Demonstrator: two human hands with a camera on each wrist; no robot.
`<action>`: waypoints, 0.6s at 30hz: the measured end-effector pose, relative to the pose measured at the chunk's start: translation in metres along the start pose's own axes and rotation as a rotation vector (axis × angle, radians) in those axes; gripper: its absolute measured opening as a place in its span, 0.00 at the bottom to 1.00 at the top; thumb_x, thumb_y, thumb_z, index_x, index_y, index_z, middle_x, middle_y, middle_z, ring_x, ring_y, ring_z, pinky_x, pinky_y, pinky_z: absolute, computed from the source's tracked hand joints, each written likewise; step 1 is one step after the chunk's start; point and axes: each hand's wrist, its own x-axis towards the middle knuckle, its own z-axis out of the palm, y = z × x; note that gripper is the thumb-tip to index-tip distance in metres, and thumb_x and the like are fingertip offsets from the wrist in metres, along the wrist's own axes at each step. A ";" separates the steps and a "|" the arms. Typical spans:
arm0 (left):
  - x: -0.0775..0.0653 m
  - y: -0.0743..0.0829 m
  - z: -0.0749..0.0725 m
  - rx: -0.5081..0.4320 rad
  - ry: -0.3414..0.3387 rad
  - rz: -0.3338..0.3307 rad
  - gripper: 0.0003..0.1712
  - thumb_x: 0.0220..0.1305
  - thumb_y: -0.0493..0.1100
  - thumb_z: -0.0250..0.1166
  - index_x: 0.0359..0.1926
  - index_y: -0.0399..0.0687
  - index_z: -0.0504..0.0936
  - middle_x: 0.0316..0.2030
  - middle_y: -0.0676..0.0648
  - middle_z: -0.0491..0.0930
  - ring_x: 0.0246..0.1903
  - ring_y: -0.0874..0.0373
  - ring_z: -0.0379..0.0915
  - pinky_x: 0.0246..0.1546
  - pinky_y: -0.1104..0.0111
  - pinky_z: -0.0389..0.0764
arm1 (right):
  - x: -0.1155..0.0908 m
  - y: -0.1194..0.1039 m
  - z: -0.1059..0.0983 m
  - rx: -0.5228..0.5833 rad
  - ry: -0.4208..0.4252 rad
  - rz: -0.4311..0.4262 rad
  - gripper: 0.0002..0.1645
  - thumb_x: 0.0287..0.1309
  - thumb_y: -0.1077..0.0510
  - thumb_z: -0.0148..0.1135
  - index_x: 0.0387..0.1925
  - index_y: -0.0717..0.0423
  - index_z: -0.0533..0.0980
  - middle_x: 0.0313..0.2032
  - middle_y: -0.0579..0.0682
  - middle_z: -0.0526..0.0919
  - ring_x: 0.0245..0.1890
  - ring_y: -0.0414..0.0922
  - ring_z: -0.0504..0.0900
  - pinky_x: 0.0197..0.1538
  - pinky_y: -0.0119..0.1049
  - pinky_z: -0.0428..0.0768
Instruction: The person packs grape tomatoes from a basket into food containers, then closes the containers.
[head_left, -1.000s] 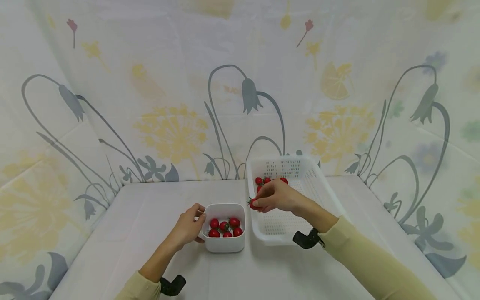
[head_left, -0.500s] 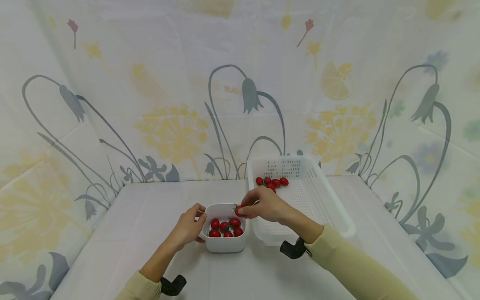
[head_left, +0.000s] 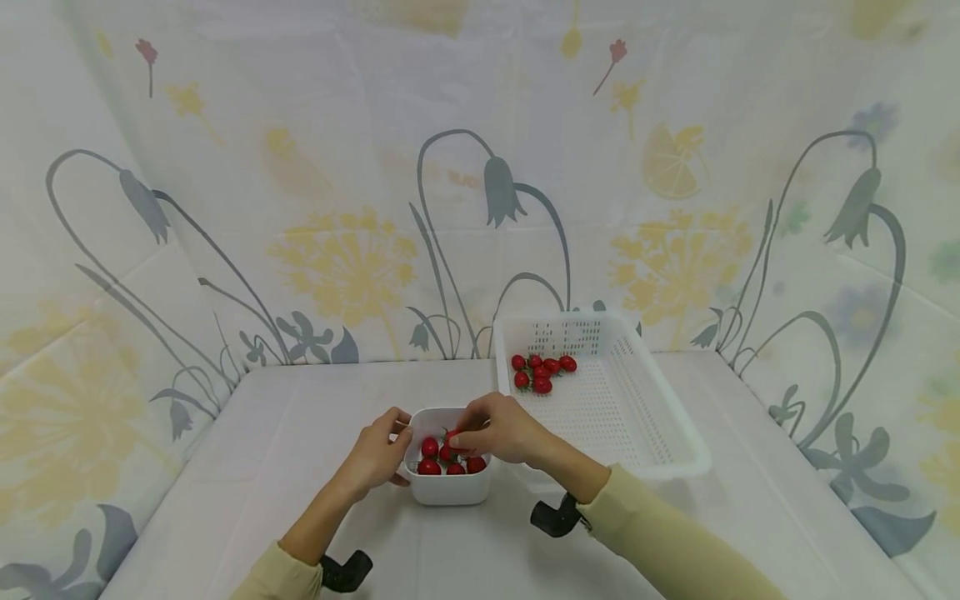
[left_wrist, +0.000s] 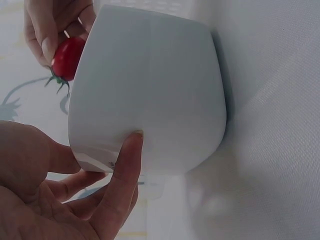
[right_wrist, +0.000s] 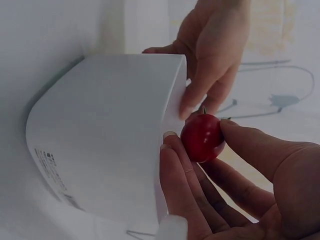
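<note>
My right hand (head_left: 498, 431) pinches a cherry tomato (right_wrist: 202, 138) with a green stem between thumb and fingers, at the open top of a small white box (head_left: 450, 490). In the left wrist view that tomato (left_wrist: 67, 58) shows beside the box's rim. Several cherry tomatoes (head_left: 430, 447) lie inside the box, partly covered by the right hand in the head view. At the box's left side, my left hand (head_left: 381, 450) holds it, the thumb near the rim. One finger (left_wrist: 129, 162) of that hand presses the outer wall in the left wrist view.
A larger white perforated basket (head_left: 667, 408) stands to the right of and behind the box. Several more cherry tomatoes (head_left: 542, 385) are grouped near its back left corner. Both stand on a white-covered table (head_left: 300, 417), with a flower-printed curtain (head_left: 480, 100) behind.
My right hand has carried the cherry tomato leftward from over the basket to the box, uncovering the tomatoes in the basket. The left hand and the box have stayed in place.
</note>
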 end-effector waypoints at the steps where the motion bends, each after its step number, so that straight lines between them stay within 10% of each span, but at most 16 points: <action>1: 0.000 0.000 0.000 -0.002 0.000 0.001 0.11 0.76 0.35 0.53 0.55 0.36 0.73 0.58 0.30 0.76 0.48 0.37 0.81 0.21 0.59 0.89 | 0.002 0.001 0.002 0.002 -0.001 0.001 0.08 0.63 0.59 0.70 0.40 0.61 0.84 0.36 0.49 0.86 0.36 0.53 0.88 0.42 0.46 0.91; 18: -0.002 0.004 -0.004 -0.030 -0.005 0.022 0.11 0.77 0.34 0.52 0.55 0.35 0.73 0.57 0.30 0.76 0.48 0.36 0.81 0.21 0.57 0.89 | 0.025 -0.002 0.045 -0.277 0.125 -0.050 0.04 0.61 0.62 0.70 0.33 0.61 0.83 0.27 0.46 0.85 0.27 0.37 0.77 0.29 0.28 0.78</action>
